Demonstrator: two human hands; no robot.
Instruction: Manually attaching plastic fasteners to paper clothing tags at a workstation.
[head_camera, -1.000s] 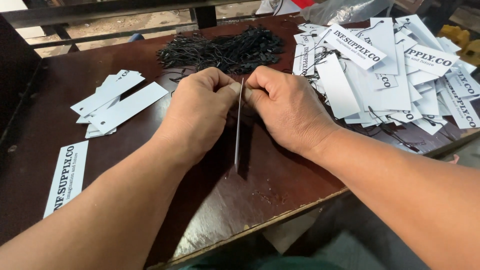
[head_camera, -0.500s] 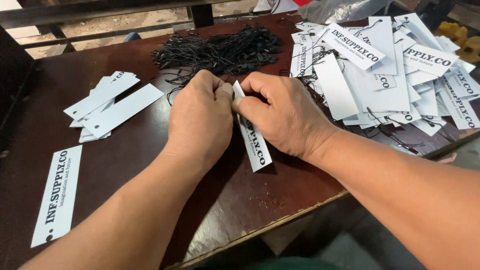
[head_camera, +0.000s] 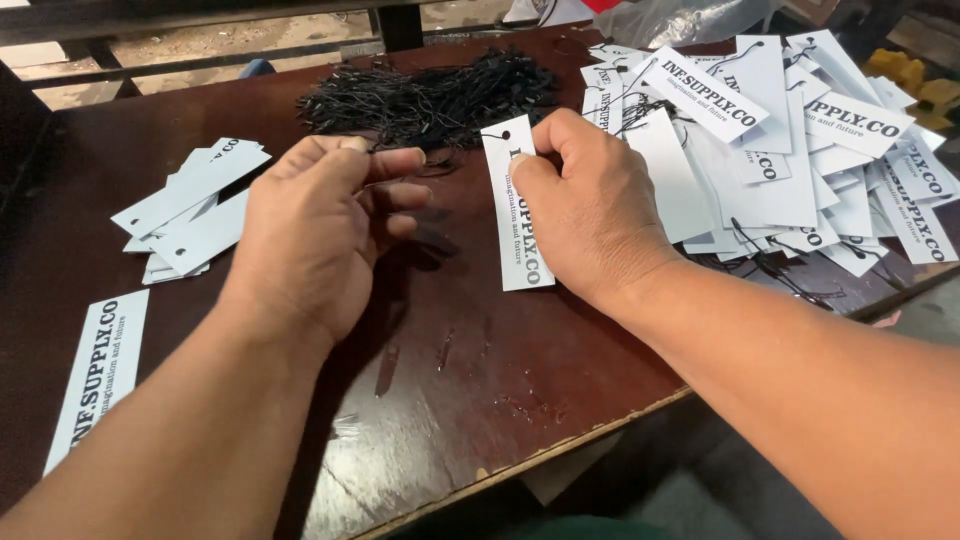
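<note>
Your right hand (head_camera: 590, 205) pinches the white tag (head_camera: 517, 205), light, stiff card, near its hole at 12; left hand (head_camera: 320, 225) half-curled on thin, limp black string (head_camera: 400, 152), w/ fingertips.

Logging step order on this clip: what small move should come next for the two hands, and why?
Probably pull the thin black string snug. The right hand holds the white rectangular paper tag near its punched hole, and the left hand pinches the string, which appears to run to that hole.

White tags (head_camera: 790, 160) heaped right; left
</note>
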